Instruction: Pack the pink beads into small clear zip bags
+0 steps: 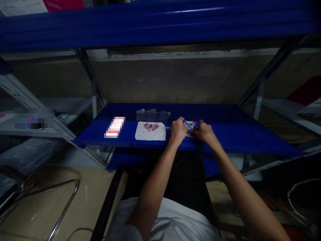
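Observation:
My left hand (178, 130) and my right hand (204, 131) are at either side of a small clear plastic bag (191, 125) on the blue shelf. Both hands have their fingers curled and closed on the bag's edges. Some pink shows at its lower part, but what is inside is too small to make out. Left of my left hand lies a white sheet (145, 135), of cloth or paper, bearing a cluster of small pink and dark pieces (150, 126). Behind it, several clear plastic bags (152, 115) lie in a row.
A pixelated bright flat object (114, 127) lies on the left of the blue shelf (238, 134). An upper blue shelf (160, 25) overhangs the work area, with metal posts at both sides. A chair's metal leg (62, 204) stands on the floor at left.

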A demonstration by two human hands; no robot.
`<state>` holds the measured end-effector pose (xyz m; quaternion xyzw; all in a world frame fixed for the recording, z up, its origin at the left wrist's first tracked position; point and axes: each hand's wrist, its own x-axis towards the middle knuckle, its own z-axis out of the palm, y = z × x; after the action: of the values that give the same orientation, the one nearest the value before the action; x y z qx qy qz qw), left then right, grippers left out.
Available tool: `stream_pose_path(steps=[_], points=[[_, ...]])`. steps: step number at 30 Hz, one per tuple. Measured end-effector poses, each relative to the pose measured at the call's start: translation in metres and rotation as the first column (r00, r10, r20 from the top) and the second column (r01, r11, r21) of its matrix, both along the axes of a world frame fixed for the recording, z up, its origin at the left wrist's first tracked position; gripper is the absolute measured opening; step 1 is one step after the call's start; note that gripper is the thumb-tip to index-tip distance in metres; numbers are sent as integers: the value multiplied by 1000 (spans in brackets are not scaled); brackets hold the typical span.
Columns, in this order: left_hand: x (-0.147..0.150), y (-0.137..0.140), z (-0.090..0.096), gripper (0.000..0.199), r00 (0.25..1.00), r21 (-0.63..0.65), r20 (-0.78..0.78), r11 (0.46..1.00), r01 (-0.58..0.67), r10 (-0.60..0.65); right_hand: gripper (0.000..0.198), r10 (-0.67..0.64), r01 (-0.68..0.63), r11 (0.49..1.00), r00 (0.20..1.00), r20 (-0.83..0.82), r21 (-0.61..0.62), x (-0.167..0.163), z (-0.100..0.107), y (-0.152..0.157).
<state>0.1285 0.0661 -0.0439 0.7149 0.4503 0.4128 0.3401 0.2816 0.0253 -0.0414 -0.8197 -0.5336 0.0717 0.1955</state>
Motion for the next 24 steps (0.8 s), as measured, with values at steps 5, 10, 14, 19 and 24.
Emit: stream_pose_path(steps=[5, 10, 14, 19, 24], points=[[-12, -25, 6, 39, 976, 171, -206, 984, -40, 75, 71, 61, -56, 993, 997, 50, -102, -8, -2, -4], [-28, -48, 3, 22, 870, 126, -487, 992, -24, 83, 48, 114, -94, 976, 989, 92, -195, -6, 1, -6], [-34, -51, -2, 24, 825, 134, -560, 991, 1, 74, 48, 143, -109, 960, 983, 116, -257, -8, 1, -6], [-43, -47, -4, 32, 863, 196, -499, 980, 20, 82, 50, 195, -166, 962, 973, 120, -217, -7, -6, -4], [-47, -89, -3, 32, 908, 264, -390, 926, 271, -155, 47, 168, -178, 978, 981, 96, 106, -1, 1, -4]])
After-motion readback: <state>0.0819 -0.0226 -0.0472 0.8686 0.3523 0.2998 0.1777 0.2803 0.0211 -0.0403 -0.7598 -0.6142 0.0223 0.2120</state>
